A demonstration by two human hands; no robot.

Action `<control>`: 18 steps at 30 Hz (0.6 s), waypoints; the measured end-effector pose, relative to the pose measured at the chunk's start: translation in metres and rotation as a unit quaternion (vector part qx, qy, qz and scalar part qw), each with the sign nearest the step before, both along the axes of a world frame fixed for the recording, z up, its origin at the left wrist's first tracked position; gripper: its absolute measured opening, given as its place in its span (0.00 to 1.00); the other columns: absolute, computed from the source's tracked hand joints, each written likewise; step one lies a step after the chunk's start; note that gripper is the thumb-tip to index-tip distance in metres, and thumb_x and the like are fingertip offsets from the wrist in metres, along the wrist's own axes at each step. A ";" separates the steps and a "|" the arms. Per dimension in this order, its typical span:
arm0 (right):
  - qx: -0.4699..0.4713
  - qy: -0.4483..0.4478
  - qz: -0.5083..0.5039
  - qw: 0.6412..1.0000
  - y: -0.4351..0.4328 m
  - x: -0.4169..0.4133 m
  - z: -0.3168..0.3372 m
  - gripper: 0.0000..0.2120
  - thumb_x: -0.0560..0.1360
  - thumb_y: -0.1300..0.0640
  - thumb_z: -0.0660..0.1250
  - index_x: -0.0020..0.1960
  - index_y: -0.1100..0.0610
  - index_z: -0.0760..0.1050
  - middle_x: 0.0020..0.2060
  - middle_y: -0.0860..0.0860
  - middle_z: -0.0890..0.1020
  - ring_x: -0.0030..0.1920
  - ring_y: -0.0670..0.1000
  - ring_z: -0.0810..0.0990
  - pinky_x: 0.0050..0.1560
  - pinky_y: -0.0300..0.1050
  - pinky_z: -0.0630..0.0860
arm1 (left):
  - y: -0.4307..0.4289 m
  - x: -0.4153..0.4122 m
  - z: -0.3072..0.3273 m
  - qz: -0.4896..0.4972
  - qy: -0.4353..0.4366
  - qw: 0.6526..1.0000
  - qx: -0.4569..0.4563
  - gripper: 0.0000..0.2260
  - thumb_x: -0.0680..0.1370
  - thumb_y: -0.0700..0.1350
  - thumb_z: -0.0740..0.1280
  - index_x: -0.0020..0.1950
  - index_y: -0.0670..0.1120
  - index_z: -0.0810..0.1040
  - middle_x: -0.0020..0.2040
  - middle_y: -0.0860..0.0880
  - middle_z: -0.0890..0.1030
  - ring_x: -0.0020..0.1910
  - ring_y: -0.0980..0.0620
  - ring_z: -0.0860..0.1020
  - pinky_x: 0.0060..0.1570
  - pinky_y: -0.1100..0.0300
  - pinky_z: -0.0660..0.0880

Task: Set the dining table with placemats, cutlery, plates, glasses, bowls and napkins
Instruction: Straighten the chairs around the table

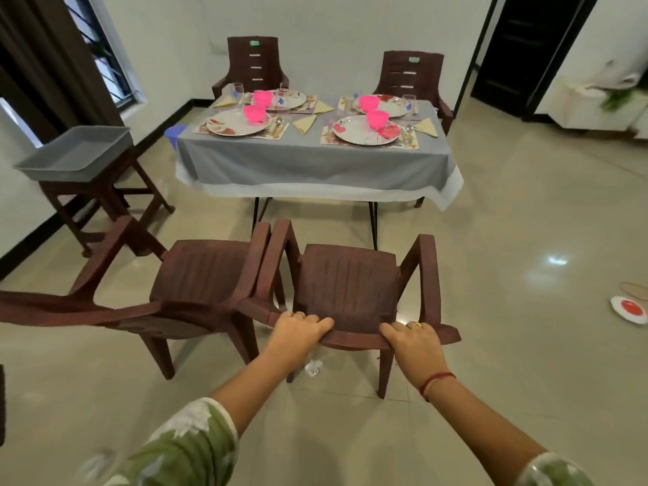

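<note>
Head view: chair (347, 285) front toward table (312, 159)

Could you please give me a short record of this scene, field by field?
left grip: holds the back rail of the near brown plastic armchair
right grip: holds the same rail
beside it: second brown plastic armchair, to its left
table: grey-clothed dining table, four places laid
each place: patterned placemat, floral white plate, pink plastic bowl, clear glass, folded yellow napkin, metal cutlery
far side: two brown slatted chairs
on brown stool: grey plastic tray
</note>
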State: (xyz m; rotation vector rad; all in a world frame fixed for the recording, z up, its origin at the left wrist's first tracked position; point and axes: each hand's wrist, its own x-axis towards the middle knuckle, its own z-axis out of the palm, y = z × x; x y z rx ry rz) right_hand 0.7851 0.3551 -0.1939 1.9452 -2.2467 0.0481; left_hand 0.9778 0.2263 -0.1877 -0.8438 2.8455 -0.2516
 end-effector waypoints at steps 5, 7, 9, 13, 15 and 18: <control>-0.001 -0.002 -0.011 1.000 -0.049 -0.026 -0.004 0.17 0.58 0.64 0.78 0.41 0.53 0.76 0.27 0.50 0.77 0.25 0.54 0.76 0.27 0.44 0.71 | -0.052 -0.024 0.005 -0.006 0.000 1.000 0.011 0.18 0.76 0.41 0.65 0.65 0.50 0.68 0.52 0.47 0.79 0.50 0.44 0.79 0.47 0.54 0.72; -0.003 0.003 -0.007 1.000 -0.072 -0.042 -0.005 0.17 0.58 0.63 0.78 0.42 0.52 0.76 0.28 0.50 0.77 0.26 0.54 0.76 0.28 0.44 0.72 | -0.074 -0.039 0.011 -0.010 -0.013 1.000 -0.002 0.21 0.67 0.43 0.76 0.56 0.51 0.75 0.41 0.50 0.80 0.39 0.47 0.81 0.37 0.57 0.73; -0.006 0.002 0.000 1.000 -0.095 -0.058 -0.006 0.17 0.57 0.63 0.79 0.41 0.52 0.76 0.27 0.49 0.77 0.25 0.54 0.76 0.28 0.44 0.72 | -0.094 -0.054 0.010 0.003 -0.012 1.000 0.017 0.21 0.70 0.40 0.72 0.61 0.50 0.73 0.47 0.48 0.80 0.45 0.45 0.81 0.42 0.56 0.73; -0.017 0.003 0.003 1.000 -0.141 -0.098 -0.008 0.17 0.57 0.62 0.79 0.40 0.51 0.76 0.27 0.48 0.77 0.25 0.53 0.76 0.29 0.44 0.71 | -0.139 -0.092 0.001 0.013 0.018 1.000 -0.012 0.19 0.77 0.38 0.61 0.67 0.47 0.68 0.55 0.44 0.79 0.54 0.41 0.79 0.51 0.53 0.72; -0.022 0.002 0.008 1.000 -0.162 -0.118 -0.010 0.16 0.57 0.62 0.79 0.40 0.51 0.76 0.27 0.48 0.77 0.26 0.53 0.76 0.29 0.44 0.71 | -0.157 -0.109 0.003 0.013 0.018 1.000 0.006 0.16 0.75 0.38 0.65 0.62 0.47 0.73 0.48 0.45 0.81 0.48 0.42 0.81 0.45 0.53 0.74; -0.028 0.007 0.013 0.999 -0.187 -0.147 -0.014 0.16 0.58 0.60 0.80 0.41 0.51 0.76 0.28 0.48 0.78 0.27 0.53 0.78 0.30 0.44 0.73 | -0.177 -0.135 0.004 0.020 0.019 1.000 0.013 0.15 0.69 0.41 0.73 0.55 0.48 0.78 0.40 0.48 0.81 0.38 0.45 0.82 0.37 0.55 0.75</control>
